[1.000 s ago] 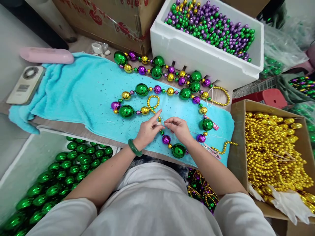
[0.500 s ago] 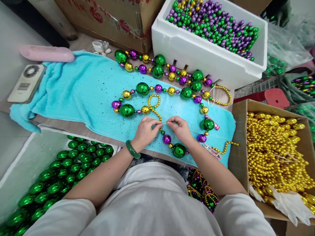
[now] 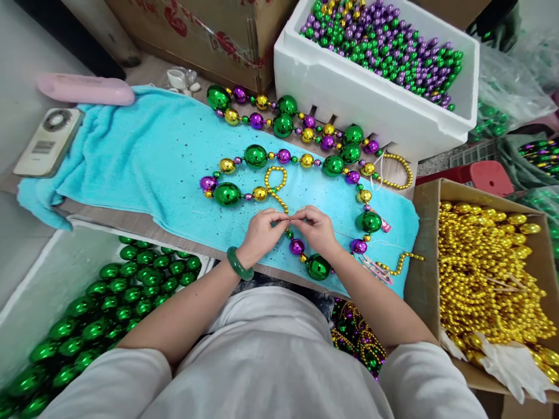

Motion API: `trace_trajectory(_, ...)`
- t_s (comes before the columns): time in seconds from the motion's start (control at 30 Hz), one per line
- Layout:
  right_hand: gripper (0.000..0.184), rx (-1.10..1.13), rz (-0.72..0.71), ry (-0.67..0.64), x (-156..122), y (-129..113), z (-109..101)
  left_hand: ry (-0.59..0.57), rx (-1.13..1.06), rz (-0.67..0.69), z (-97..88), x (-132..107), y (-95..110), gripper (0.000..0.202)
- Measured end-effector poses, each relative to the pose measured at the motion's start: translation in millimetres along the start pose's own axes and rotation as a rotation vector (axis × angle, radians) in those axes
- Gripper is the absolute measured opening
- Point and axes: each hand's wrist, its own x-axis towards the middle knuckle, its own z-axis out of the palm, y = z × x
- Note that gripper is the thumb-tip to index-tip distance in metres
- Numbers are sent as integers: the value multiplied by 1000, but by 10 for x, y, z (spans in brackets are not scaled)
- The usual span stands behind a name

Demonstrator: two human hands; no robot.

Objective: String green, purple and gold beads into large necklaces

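On a turquoise towel (image 3: pixel 144 157) lies a looped necklace (image 3: pixel 255 156) of large green, gold and purple beads. A strand of small gold beads (image 3: pixel 275 180) curls inside the loop and runs down to my hands. My left hand (image 3: pixel 261 233), with a green bangle on the wrist, and my right hand (image 3: pixel 318 228) meet fingertip to fingertip over the towel. Both pinch a thin white thread at the end of the gold strand. A purple bead (image 3: pixel 297 246) and a big green bead (image 3: pixel 317 266) lie just below my right hand.
A second bead necklace (image 3: pixel 283 119) lies behind the first. A white foam box (image 3: pixel 349 93) holds small purple and green beads. A cardboard box (image 3: pixel 423 233) of gold strands stands right, a bin of green balls (image 3: pixel 109 308) lower left. A remote (image 3: pixel 46 142) and pink case (image 3: pixel 85 90) lie far left.
My hands have closed together: the left forefinger, raised a second ago, has come down, and both fingertips now touch over the thread.
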Motion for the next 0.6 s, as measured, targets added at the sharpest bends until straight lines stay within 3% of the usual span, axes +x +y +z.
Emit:
trace_trajectory(0.13,4,-36,39,46,7,52,17,-25,66,35,-22,-28,-20,13)
trace_trajectory(0.33,6,-204,100,62,-9,80,48,37,364,259,-43,-112,-38,15)
trace_trajectory(0.6,19,-573,53,-123,-48,-91,24,95,653,552,-50,-169,-65,23)
